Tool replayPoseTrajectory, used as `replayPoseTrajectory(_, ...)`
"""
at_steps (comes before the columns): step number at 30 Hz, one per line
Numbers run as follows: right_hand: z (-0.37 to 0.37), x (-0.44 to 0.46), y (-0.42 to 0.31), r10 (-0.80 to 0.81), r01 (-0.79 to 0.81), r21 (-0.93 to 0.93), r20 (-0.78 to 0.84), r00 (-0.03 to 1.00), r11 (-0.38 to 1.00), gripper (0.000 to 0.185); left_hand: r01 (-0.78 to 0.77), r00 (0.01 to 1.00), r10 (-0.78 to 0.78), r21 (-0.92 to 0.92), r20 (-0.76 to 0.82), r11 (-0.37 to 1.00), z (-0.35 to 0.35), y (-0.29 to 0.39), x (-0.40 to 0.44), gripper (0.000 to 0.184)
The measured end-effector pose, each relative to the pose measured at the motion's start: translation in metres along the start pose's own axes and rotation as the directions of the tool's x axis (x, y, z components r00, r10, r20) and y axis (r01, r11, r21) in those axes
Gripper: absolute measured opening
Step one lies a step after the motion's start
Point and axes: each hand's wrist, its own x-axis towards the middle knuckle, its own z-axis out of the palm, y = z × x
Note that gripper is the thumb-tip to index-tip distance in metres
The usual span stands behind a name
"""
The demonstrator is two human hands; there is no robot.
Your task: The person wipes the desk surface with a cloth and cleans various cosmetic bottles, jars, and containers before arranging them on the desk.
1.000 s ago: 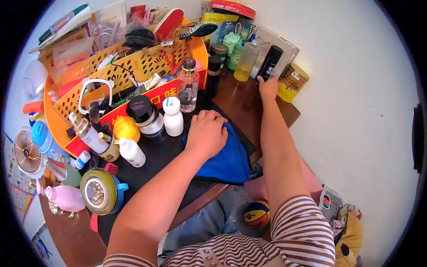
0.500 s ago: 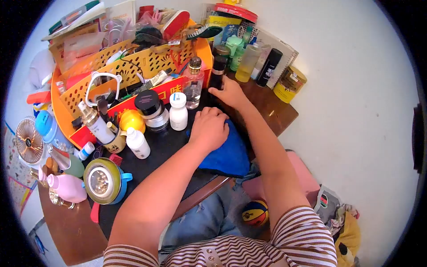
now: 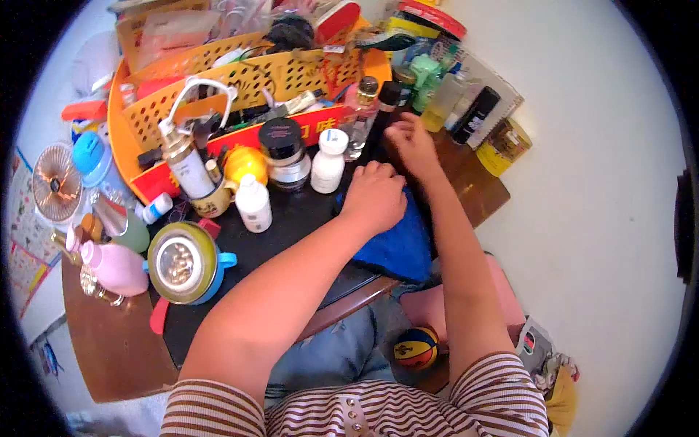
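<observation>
A blue cloth (image 3: 399,244) lies bunched near the front right of the black mat. My left hand (image 3: 375,195) presses on it, its bent fingers over the cloth's far end. Beyond that, my right hand (image 3: 415,144) is slightly blurred, fingers loosely curled and apart, just right of a tall black bottle (image 3: 381,120). It appears to hold nothing. Left of the black bottle stands a clear bottle with a dark cap (image 3: 358,127). A white pill bottle (image 3: 329,164) and a black-lidded jar (image 3: 286,153) stand upright left of my left hand.
An orange basket (image 3: 156,109) full of small items fills the back. A black spray can (image 3: 477,115) and a yellow tin (image 3: 504,146) stand at the right by the wall. At the left are a lidded cup (image 3: 191,280), a pink bottle (image 3: 115,268) and a small fan (image 3: 57,184).
My right hand has come off the black bottle, which now stands closer to the clear bottle. The view has shifted. My left hand stays on the cloth.
</observation>
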Motion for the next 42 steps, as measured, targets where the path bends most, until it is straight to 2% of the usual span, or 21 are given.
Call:
replayPoseTrajectory(3,-0.013,0.007,0.012,0.139,-0.139,0.016,-0.185,0.973,0.990,0.030,0.029,1.000,-0.029,0.024,0.009,0.999,0.001,0.000,0.001,0.028)
replayPoseTrajectory(5,-0.025,0.003,-0.015,0.120,-0.150,-0.132,-0.215,0.969,0.980,0.022,0.006,1.000,-0.007,-0.019,-0.015,1.000,0.003,-0.001,0.000,0.027)
replayPoseTrajectory(6,-0.023,0.001,-0.018,-0.086,0.024,-0.205,-0.297,0.951,0.978,0.022,0.015,1.000,-0.015,-0.029,-0.003,0.999,0.002,0.000,0.000,0.026)
replayPoseTrajectory(7,-0.022,0.001,-0.022,-0.088,0.028,-0.202,-0.297,0.951,0.979,0.022,0.017,1.000,-0.017,-0.025,-0.006,1.000,0.001,0.001,0.001,0.026)
replayPoseTrajectory(12,-0.008,-0.008,-0.087,-0.380,0.365,-0.109,-0.192,0.905,0.925,0.012,0.049,0.993,-0.049,0.003,0.108,0.999,-0.009,0.004,0.002,0.032)
replayPoseTrajectory(14,0.004,-0.009,-0.125,-0.533,0.523,-0.132,-0.048,0.845,0.842,0.009,0.024,0.998,-0.022,-0.036,0.062,0.999,0.013,-0.005,0.010,0.036)
replayPoseTrajectory(16,0.020,-0.009,-0.157,-0.642,0.648,-0.174,0.097,0.760,0.741,0.021,-0.030,1.000,0.031,-0.191,0.002,0.981,-0.024,0.009,0.001,0.045)
replayPoseTrajectory(17,0.029,-0.011,-0.171,-0.674,0.687,-0.171,0.135,0.727,0.706,0.032,-0.117,0.973,0.059,-0.258,-0.222,0.959,0.026,-0.010,0.000,0.045)
replayPoseTrajectory(18,0.034,-0.016,-0.186,-0.670,0.700,-0.217,0.202,0.714,0.680,0.043,-0.140,0.979,0.057,-0.441,-0.195,0.887,0.038,-0.018,-0.003,0.040)
replayPoseTrajectory(20,0.050,-0.019,-0.199,-0.615,0.681,-0.300,0.293,0.732,0.668,0.052,-0.157,0.983,0.067,-0.605,-0.168,0.780,0.035,-0.021,-0.004,0.035)
replayPoseTrajectory(21,0.056,-0.020,-0.202,-0.578,0.663,-0.359,0.325,0.749,0.657,0.055,-0.155,0.984,0.117,-0.311,-0.136,0.938,0.026,-0.017,-0.002,0.030)
replayPoseTrajectory(22,0.059,-0.020,-0.205,-0.578,0.662,-0.362,0.323,0.749,0.656,0.055,-0.152,0.984,0.153,0.020,-0.092,0.988,0.020,-0.014,-0.001,0.026)
replayPoseTrajectory(24,0.063,-0.019,-0.210,-0.404,0.602,-0.472,0.458,0.792,0.644,0.058,-0.176,0.970,0.184,0.060,-0.160,0.982,0.025,-0.017,-0.001,0.023)
replayPoseTrajectory(28,0.067,-0.016,-0.207,-0.276,0.535,-0.523,0.493,0.825,0.664,0.057,-0.168,0.960,0.174,0.044,-0.220,0.985,0.035,-0.020,0.001,0.022)
replayPoseTrajectory(30,0.066,-0.017,-0.197,-0.501,0.591,-0.438,0.315,0.806,0.677,0.049,-0.196,0.952,0.185,-0.022,-0.243,0.980,0.037,-0.021,0.001,0.023)
replayPoseTrajectory(31,0.062,-0.014,-0.193,-0.501,0.591,-0.440,0.314,0.807,0.676,0.049,-0.210,0.948,0.189,-0.054,-0.256,0.976,0.038,-0.020,0.000,0.024)
replayPoseTrajectory(33,0.046,0.001,-0.181,-0.495,0.450,-0.321,-0.070,0.866,0.833,0.036,-0.186,0.952,0.118,-0.227,-0.282,0.956,0.043,-0.019,0.000,0.027)
replayPoseTrajectory(35,0.024,0.016,-0.164,-0.406,0.334,-0.257,-0.318,0.857,0.907,0.026,-0.147,0.958,0.040,-0.366,-0.284,0.919,0.032,-0.013,0.001,0.029)
replayPoseTrajectory(37,0.005,0.026,-0.138,-0.319,0.245,-0.228,-0.395,0.861,0.942,0.023,0.025,0.986,-0.036,0.074,0.160,0.997,-0.012,0.005,0.005,0.032)
replayPoseTrajectory(38,0.005,0.025,-0.126,-0.320,0.244,-0.230,-0.399,0.859,0.942,0.023,0.005,1.000,-0.006,0.036,0.020,0.999,0.001,0.001,0.002,0.026)
replayPoseTrajectory(42,0.011,0.014,-0.104,-0.263,0.274,-0.041,-0.447,0.855,0.961,0.021,0.010,0.999,-0.012,0.033,0.046,0.999,-0.007,0.003,0.003,0.026)
